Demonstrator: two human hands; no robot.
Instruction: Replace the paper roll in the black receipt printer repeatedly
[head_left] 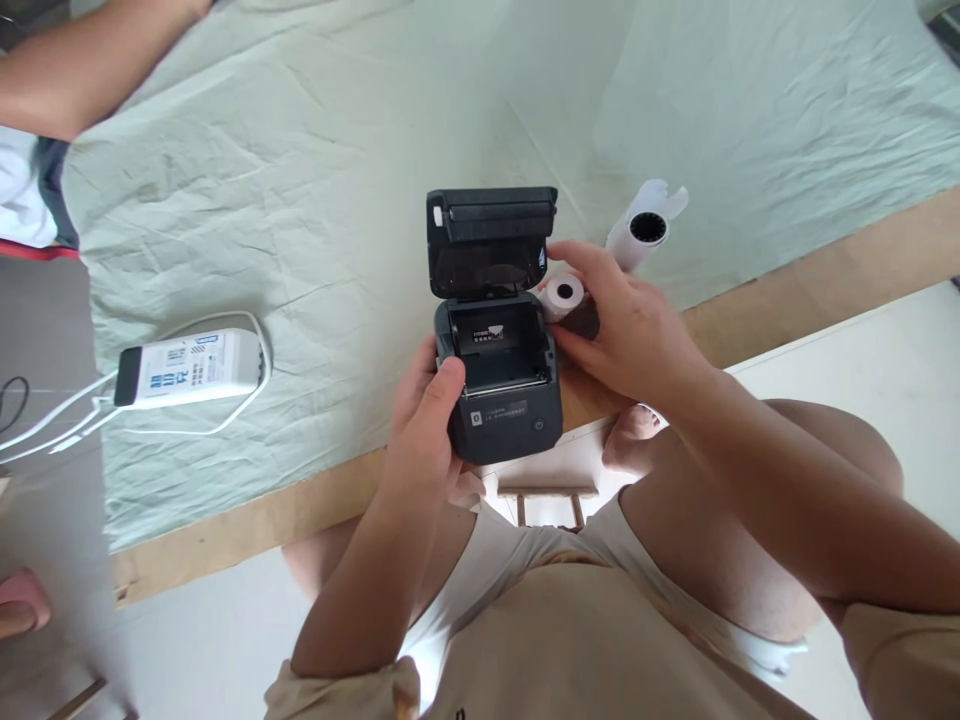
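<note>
A dark label printer [506, 425] has its lid [491, 245] raised, so the bay inside shows. My left hand [427, 415] grips the printer by its left side, thumb on the near left edge. Just right of the bay, a small white paper roll [562, 292] with a dark core is held between the thumb and fingers of my right hand [619, 325]. The right hand's index fingertip lies close to the lid's right edge. Behind that hand stands a white cylinder [630, 240] with a dark round opening and a torn-looking flap.
A pale green cloth [337, 200] covers the table, whose wooden edge [247, 525] runs along my side. On the left lies a white power strip [191, 368] with cords. Another person's arm [97, 60] reaches in at the upper left.
</note>
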